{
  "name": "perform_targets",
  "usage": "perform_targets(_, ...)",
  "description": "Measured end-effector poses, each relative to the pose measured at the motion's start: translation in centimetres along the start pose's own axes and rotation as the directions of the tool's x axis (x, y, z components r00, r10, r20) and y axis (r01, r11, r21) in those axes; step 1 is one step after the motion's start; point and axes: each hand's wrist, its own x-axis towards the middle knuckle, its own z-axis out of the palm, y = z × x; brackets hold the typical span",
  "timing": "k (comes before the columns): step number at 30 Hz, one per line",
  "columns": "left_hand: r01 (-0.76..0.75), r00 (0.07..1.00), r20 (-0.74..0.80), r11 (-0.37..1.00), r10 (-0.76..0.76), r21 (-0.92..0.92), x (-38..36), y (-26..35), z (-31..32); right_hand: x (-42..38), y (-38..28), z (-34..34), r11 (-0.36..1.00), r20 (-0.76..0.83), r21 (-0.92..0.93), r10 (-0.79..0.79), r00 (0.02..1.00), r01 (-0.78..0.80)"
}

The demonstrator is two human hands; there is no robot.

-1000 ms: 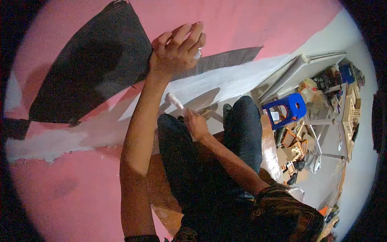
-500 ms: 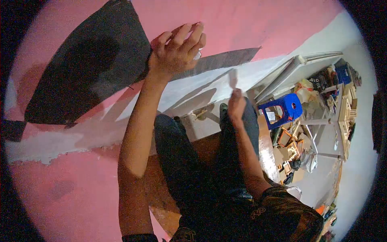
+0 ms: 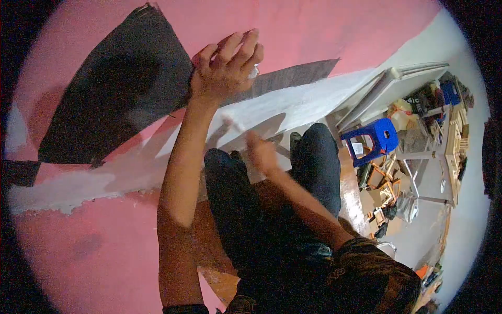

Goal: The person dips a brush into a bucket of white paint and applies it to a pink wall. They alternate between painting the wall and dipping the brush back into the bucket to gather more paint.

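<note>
My left hand (image 3: 222,73) is raised in front of the pink wall (image 3: 293,31), with its fingers curled. Part of a white object (image 3: 254,71) shows beside its fingers; most of it is hidden. Lower down, my right hand (image 3: 260,152) is closed and blurred by motion. From its fist sticks out a paintbrush (image 3: 230,125), also smeared, over the white strip of wall. A large black painted shape (image 3: 115,89) covers the wall to the left of my left hand. Behind that hand a narrower dark band (image 3: 298,77) runs to the right.
My bent knees (image 3: 321,157) lie below my hands. On the right stands a blue plastic stool (image 3: 384,133). Past it are a heap of wooden frames and boxes (image 3: 384,183) and a white panel (image 3: 402,78) leaning at the wall. Brown floor (image 3: 214,235) shows below.
My right hand has swung left and slightly down with the paintbrush, from above my right knee to between my knees. My left hand has hardly moved; the view has shifted slightly.
</note>
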Motion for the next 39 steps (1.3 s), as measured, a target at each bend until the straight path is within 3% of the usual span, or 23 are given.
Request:
perform_targets(1,0.003,1.0,-0.006,1.0,-0.003,0.006,0.1,0.1,0.0,1.0,2.5,-1.6,0.992,0.04,-0.107,0.074,0.996,-0.069)
perform_targets(3,0.006,1.0,-0.011,1.0,-0.006,0.0,0.2,0.1,-0.1,1.1,5.9,-4.6,0.988,-0.046,-0.101,0.109,0.993,-0.113)
perform_targets(5,0.005,1.0,-0.003,1.0,-0.005,-0.022,0.0,0.1,0.0,0.9,9.3,-5.7,0.997,-0.295,0.028,0.079,0.952,-0.074)
perform_targets(8,-0.01,1.0,-0.005,0.999,0.011,0.037,0.0,0.1,0.1,1.4,10.2,-8.0,0.905,-0.367,0.117,0.422,0.829,-0.409)
perform_targets(11,0.016,1.0,-0.005,1.0,-0.016,0.021,0.0,0.3,0.2,1.6,11.8,-7.6,0.885,-0.5,0.183,0.459,0.734,-0.428)
perform_targets(14,0.018,1.0,0.013,1.0,-0.018,0.004,0.0,0.3,0.0,2.3,12.0,-5.0,0.924,-0.436,0.2,0.381,0.815,-0.325)
perform_targets(16,0.036,0.999,0.007,0.999,-0.036,-0.003,0.0,0.5,0.1,2.3,7.7,-2.2,0.893,-0.405,0.382,0.394,0.825,-0.239)
perform_targets(18,0.047,0.999,0.002,0.999,-0.047,-0.014,0.0,0.5,0.2,1.9,2.0,0.4,0.798,-0.186,0.466,0.51,0.84,-0.382)
perform_targets(20,0.052,0.999,-0.002,0.998,-0.052,-0.028,0.0,0.5,0.2,-0.4,-3.1,2.0,0.918,-0.195,0.342,0.279,0.94,-0.202)
perform_targets(22,0.054,0.999,-0.002,0.998,-0.054,-0.018,0.0,0.6,0.3,-1.9,-5.8,3.4,0.881,0.087,0.387,0.261,0.962,-0.274)
perform_targets(25,0.05,0.999,-0.007,0.999,-0.05,-0.015,-0.1,0.6,0.4,-2.8,-6.8,4.3,0.969,0.038,0.237,-0.082,0.996,0.071)
perform_targets(28,0.049,0.999,-0.014,0.999,-0.049,-0.007,0.1,0.6,0.4,-1.2,-2.2,3.9,0.998,0.055,0.053,-0.037,0.998,0.034)
perform_targets(30,0.048,0.999,-0.013,0.999,-0.048,0.003,0.0,0.5,0.2,0.4,2.8,1.3,0.994,-0.103,-0.061,-0.093,0.99,0.087)
perform_targets(32,0.05,0.999,-0.018,0.999,-0.05,0.006,0.1,0.5,0.2,0.9,6.1,-2.6,0.993,-0.033,-0.11,0.043,0.999,-0.047)
perform_targets(34,0.044,0.999,-0.016,0.999,-0.044,-0.01,0.2,0.5,0.2,0.5,7.7,-5.7,0.992,-0.082,-0.038,0.114,0.99,-0.118)
perform_targets(36,0.044,0.999,-0.013,0.999,-0.044,-0.027,0.0,0.4,0.1,0.7,7.8,-7.3,0.875,-0.071,0.229,0.453,0.889,-0.428)
perform_targets(37,0.044,0.999,-0.016,0.998,-0.045,-0.037,0.1,0.3,0.2,0.2,8.8,-6.3,0.968,-0.316,0.063,0.25,0.915,-0.243)
perform_targets(39,0.04,0.999,-0.015,0.999,-0.04,-0.029,0.2,0.4,0.1,0.5,10.8,-4.5,0.913,-0.358,0.205,0.405,0.841,-0.352)
